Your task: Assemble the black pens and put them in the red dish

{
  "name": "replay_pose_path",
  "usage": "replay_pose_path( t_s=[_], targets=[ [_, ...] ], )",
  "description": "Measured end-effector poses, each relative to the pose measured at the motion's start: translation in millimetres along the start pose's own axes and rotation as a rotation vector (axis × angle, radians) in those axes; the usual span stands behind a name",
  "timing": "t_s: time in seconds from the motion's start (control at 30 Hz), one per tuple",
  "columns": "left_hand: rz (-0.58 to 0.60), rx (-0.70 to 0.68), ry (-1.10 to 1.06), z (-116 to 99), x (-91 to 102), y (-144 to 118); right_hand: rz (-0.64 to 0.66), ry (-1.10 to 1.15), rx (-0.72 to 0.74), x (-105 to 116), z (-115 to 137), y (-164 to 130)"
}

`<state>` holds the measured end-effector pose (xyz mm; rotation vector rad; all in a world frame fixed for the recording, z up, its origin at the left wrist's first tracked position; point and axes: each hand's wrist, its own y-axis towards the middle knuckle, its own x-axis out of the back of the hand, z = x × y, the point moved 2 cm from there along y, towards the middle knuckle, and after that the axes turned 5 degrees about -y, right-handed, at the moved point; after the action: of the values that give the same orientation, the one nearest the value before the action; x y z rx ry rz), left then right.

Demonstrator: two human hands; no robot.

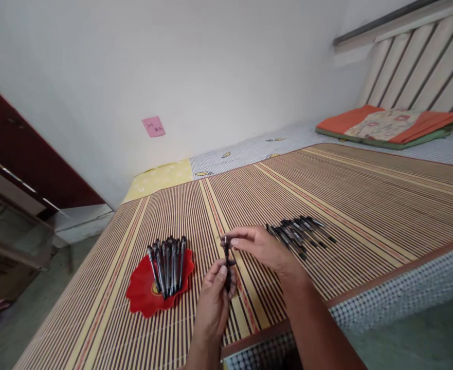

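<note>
Both hands clamp one dark pen [227,262]: left hand [214,303] grips its lower barrel, right hand [263,247] pinches the top; fingers hide the pen's middle.

We see a striped bamboo mat [365,190] laid over the bed, w/ a checked sheet [411,288] showing at the near edge. Far right, an orange & green cushion [388,126] lies by the slatted headboard [422,67]. A pink sticky note [153,126] is stuck on the white wall [211,61]. On the left, dark red furniture [21,154] stands over the floor [21,313].
</note>
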<state>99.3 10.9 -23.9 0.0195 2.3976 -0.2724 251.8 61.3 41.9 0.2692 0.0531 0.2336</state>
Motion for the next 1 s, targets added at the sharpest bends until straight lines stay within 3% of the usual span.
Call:
replay_pose_path(
  t_s=[0.07, 0.23, 0.33, 0.4, 0.5, 0.67, 0.83, 1.0],
  targets=[
    [0.023, -0.004, -0.022, 0, -0.7, 0, -0.138, 0.067, -0.012, 5, -2, 3],
    [0.100, -0.017, -0.018, 1, 0.6, 0, -0.841, 0.046, 0.121, 35, 7, -3],
    [0.114, -0.019, -0.024, 2, 3.5, 1, -1.013, -0.060, 0.259, 51, 18, -12],
    [0.123, -0.016, -0.030, 2, 4.7, 1, -0.993, -0.197, 0.255, 59, 16, -16],
    [0.132, -0.013, -0.028, 2, 4.2, 0, -0.822, -0.539, 0.137, 67, -5, -15],
    [0.127, -0.018, -0.016, -1, 0.5, -1, -0.438, -1.156, -0.376, 64, -50, -9],
    [0.081, -0.015, -0.043, -2, 1.5, -1, -0.276, -1.275, -0.458, 50, -55, -5],
    [0.042, -0.005, -0.055, -2, 3.0, -1, -0.200, -1.266, -0.469, 45, -62, -4]
  ],
)
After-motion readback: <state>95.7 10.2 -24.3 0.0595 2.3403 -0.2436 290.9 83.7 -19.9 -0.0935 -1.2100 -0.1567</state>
